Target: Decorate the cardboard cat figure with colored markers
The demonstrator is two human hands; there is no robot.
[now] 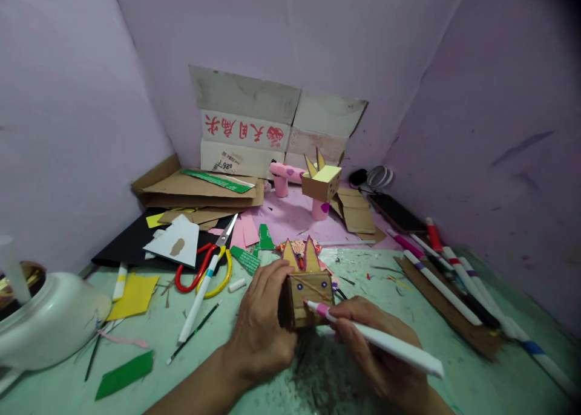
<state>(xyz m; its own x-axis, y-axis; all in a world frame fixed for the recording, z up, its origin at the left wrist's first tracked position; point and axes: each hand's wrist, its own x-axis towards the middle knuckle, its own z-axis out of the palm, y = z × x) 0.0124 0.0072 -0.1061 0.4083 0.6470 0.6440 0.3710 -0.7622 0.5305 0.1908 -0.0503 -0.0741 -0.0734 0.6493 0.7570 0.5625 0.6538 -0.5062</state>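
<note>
My left hand grips the left side of a small cardboard box with two pointed, purple-edged ears and two drawn eyes on its front. A white marker with a pink band is pinched in my right hand. Its tip is at the box's face, below the left eye. Behind the box lies a patterned piece of red and cream paper, partly covered by the ears. Farther back, a pink tube figure carries a similar eared cardboard head.
Red and yellow scissors and a white marker lie left, near yellow paper. A white teapot-like vessel stands at far left. Several markers lie right on a cardboard strip. Folded cardboard is at the back.
</note>
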